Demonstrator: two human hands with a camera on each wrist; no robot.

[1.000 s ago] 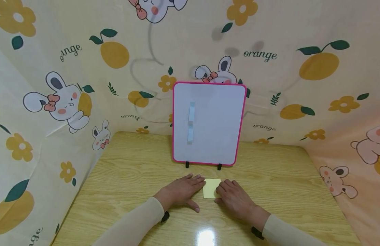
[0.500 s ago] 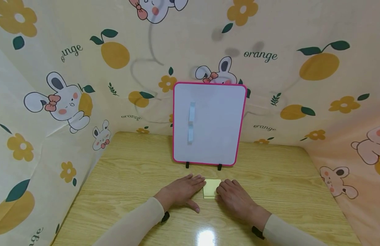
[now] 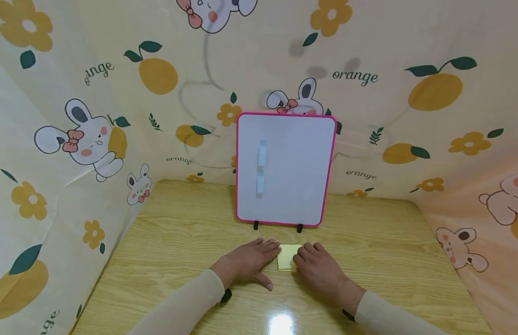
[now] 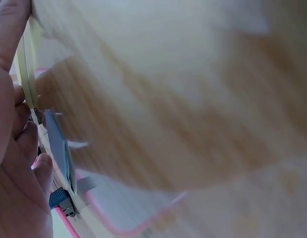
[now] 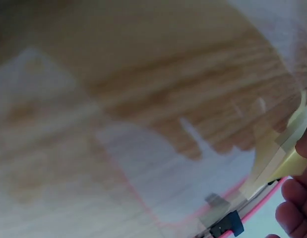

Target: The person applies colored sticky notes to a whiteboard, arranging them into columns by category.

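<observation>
A yellow sticky note pad (image 3: 285,257) lies on the table between my two hands in the head view. My left hand (image 3: 249,260) lies flat on the table, fingertips against the pad's left edge, thumb spread toward me. At the pad's right edge, my right hand (image 3: 319,269) has its fingers curled and pinches the top sticky note. In the right wrist view a yellow sheet (image 5: 290,166) bends up beside those fingers. The left wrist view catches the pad's thin yellow edge (image 4: 27,69) beyond the fingers. My right fingertips are partly hidden in the head view.
Behind the pad stands a pink-framed whiteboard (image 3: 298,167) on black feet (image 3: 299,228). An upper pale blue paper (image 3: 262,154) and a lower pale blue paper (image 3: 260,183) are on its left half. A patterned cloth (image 3: 359,121) encloses the wood-grain table (image 3: 179,232).
My right hand has shifted and turned slightly at the pad's right edge, its knuckles a little higher. A lower edge line now shows on the pad. My left hand stays put.
</observation>
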